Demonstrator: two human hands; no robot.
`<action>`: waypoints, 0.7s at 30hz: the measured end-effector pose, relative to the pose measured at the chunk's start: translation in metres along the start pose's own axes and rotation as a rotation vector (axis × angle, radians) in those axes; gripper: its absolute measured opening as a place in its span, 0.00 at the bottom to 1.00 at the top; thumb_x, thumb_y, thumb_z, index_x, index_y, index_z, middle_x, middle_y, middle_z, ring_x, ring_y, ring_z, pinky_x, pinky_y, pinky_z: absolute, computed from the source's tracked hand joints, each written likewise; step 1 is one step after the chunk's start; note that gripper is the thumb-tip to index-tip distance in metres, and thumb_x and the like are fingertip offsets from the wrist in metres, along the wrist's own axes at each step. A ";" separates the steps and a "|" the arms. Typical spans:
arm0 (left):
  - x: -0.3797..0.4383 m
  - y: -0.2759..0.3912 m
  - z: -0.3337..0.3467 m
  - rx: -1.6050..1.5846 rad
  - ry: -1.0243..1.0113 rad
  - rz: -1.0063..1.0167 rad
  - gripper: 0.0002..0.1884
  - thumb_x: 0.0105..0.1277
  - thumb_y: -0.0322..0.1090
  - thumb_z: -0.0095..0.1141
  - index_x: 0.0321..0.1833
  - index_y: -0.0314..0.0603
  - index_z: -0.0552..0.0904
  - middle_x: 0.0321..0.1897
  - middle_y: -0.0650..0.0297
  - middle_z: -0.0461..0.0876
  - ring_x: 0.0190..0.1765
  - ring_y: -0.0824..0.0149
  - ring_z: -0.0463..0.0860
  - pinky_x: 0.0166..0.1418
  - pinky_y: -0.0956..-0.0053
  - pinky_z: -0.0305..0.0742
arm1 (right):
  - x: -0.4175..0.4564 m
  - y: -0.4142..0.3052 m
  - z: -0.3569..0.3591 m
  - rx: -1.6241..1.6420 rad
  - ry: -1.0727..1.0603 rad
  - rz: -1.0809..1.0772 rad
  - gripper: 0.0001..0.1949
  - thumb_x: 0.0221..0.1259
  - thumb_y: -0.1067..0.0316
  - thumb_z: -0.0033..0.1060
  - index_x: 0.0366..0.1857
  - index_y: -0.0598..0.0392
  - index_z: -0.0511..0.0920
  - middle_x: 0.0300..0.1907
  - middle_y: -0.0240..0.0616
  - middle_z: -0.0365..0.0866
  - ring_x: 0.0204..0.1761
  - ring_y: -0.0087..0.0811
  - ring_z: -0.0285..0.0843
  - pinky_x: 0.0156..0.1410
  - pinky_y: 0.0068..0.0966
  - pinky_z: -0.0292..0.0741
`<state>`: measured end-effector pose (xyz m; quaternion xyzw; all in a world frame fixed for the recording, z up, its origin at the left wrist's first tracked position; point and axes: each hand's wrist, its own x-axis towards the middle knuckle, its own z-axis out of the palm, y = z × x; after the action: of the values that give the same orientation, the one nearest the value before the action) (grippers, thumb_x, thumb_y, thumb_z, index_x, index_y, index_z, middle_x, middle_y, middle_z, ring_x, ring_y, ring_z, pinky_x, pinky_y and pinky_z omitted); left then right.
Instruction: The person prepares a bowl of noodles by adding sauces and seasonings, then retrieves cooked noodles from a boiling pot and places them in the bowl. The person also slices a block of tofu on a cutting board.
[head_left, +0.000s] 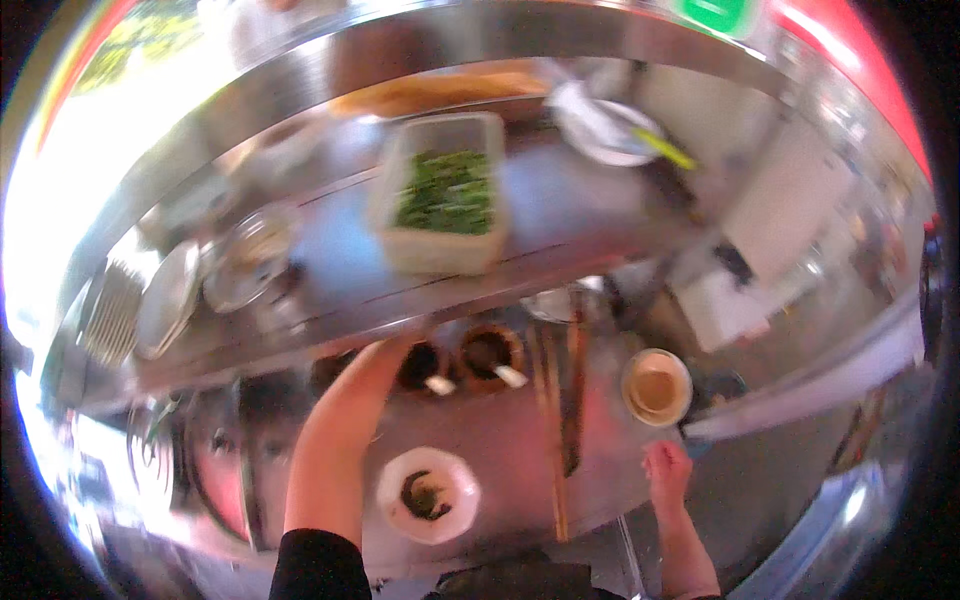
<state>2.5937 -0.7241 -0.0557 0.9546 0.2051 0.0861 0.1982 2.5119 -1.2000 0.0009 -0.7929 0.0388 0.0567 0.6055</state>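
Observation:
My left forearm (330, 442) reaches up and forward beneath the steel shelf; the hand itself is hidden by the shelf's edge. Beside that arm, on the steel counter (502, 465), sits a white octagonal bowl (457, 487) with a dark sauce and a little pale stuff at its bottom. Two dark-filled round pots (489, 352) with white-handled utensils stand beyond the bowl. My right hand (667, 469) hangs by the counter's right edge with its fingers curled, blurred. Just above it is a pale round tub (657, 388) with brownish contents.
On the shelf (337, 255) stands a plastic container (442, 255) of chopped greens. Stacked plates (169, 300) lie to its left, a white bowl with a yellow-green handle (611, 135) to its right. Long wooden chopsticks (555, 442) lie on the counter. Round lids (154, 450) are at left.

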 end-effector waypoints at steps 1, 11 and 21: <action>0.014 -0.021 0.020 -0.102 -0.087 -0.035 0.16 0.61 0.47 0.44 0.41 0.43 0.74 0.24 0.62 0.75 0.27 0.66 0.72 0.30 0.72 0.65 | -0.006 0.006 -0.010 -0.015 0.028 0.007 0.08 0.54 0.68 0.51 0.22 0.59 0.74 0.16 0.28 0.69 0.18 0.15 0.64 0.21 0.12 0.58; 0.052 -0.060 0.054 -0.710 -0.487 -0.061 0.14 0.60 0.43 0.46 0.44 0.44 0.73 0.30 0.66 0.74 0.24 0.72 0.68 0.23 0.78 0.61 | -0.047 0.043 -0.085 0.057 0.234 0.162 0.08 0.53 0.67 0.54 0.24 0.60 0.77 0.16 0.28 0.72 0.19 0.15 0.66 0.25 0.14 0.64; -0.041 0.040 -0.023 -0.703 -0.528 0.168 0.14 0.58 0.37 0.51 0.46 0.45 0.72 0.31 0.68 0.70 0.33 0.73 0.69 0.31 0.80 0.65 | -0.031 0.031 -0.033 0.014 -0.189 -0.018 0.07 0.55 0.67 0.53 0.29 0.59 0.77 0.19 0.28 0.72 0.24 0.15 0.67 0.27 0.15 0.65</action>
<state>2.5654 -0.7676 -0.0215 0.8319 0.0274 -0.0803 0.5484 2.4782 -1.2399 -0.0159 -0.7800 -0.0254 0.1255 0.6126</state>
